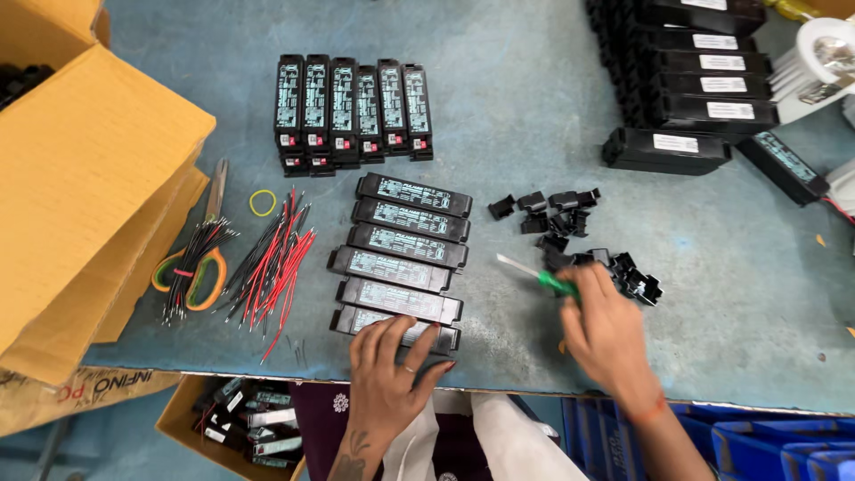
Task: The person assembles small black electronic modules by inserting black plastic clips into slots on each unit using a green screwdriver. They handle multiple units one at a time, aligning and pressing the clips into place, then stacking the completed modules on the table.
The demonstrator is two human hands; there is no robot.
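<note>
Hands work at the near edge of a blue-grey table (534,107), and I place everything here relative to the column of six flat black driver boxes (405,258) that lies in the middle of it. The left hand (392,370) rests with spread fingers on the nearest box of this column (436,337), pressing it flat and not closing around it. The right hand (606,334) is to the right of the column, closed around a green-handled screwdriver (543,278); its pale shaft points left toward the column. Just beyond the right hand, and still right of the column, a loose heap of small black plastic caps (579,236) is scattered. Behind the column, farther from the person, a row of six similar black boxes (352,111) stands side by side with the ends toward the column. Left of the column lies a bundle of red and black wires (272,267), and further left a second bundle (191,263) rests over scissors with orange-green handles (214,191). A yellow rubber band (262,202) lies between the scissors and the wires. At the far left, well apart from the column, there are cardboard boxes (80,187). Far right and behind the column, a stack of larger black boxes (695,89) is piled. Below the table edge, an open carton (183,419) holds more black parts.
</note>
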